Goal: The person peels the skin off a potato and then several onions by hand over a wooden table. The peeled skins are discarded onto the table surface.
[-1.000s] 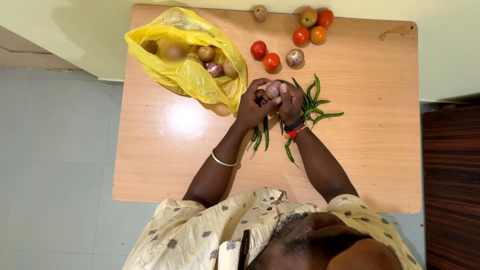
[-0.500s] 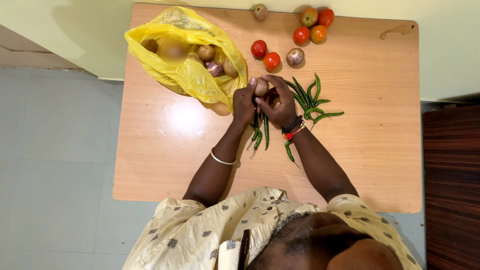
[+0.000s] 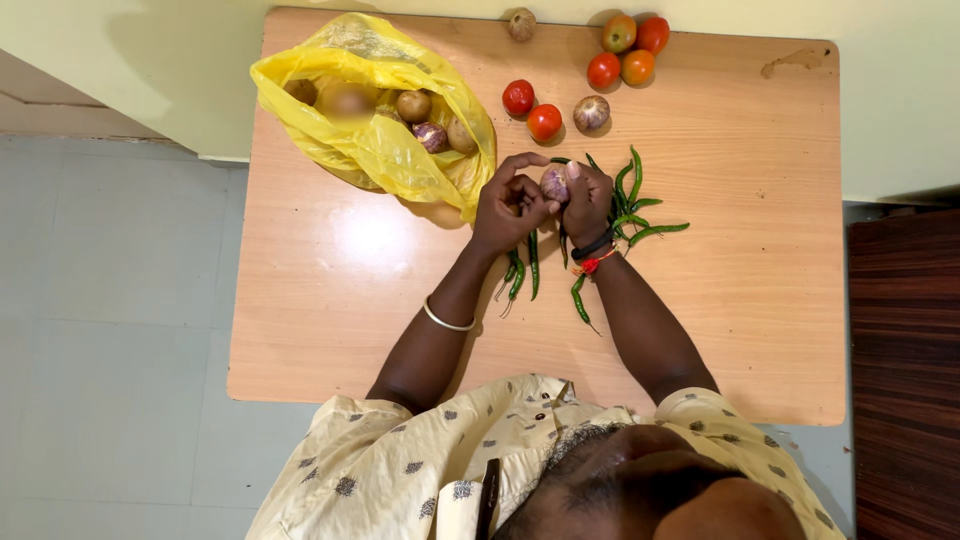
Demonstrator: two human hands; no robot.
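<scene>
Fingers (image 3: 520, 190) of both hands around onion (image 3: 554, 184)

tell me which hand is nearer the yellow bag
Left. The left hand sits just beside the yellow bag, at its right edge; the right hand is farther off, beyond the onion both hold.

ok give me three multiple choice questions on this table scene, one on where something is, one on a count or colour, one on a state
1. Where do the green chillies lie?
A. inside the bag
B. on the table under and beside the hands
C. on the floor

2. What colour is the plastic bag?
A. yellow
B. blue
C. white

3. How is the small purple onion held?
A. lying alone on the table
B. in the bag
C. between both hands

Answers:
1 B, they spread across the wooden table around the wrists.
2 A, it is bright yellow.
3 C, the left hand and right hand both grip it.
</scene>
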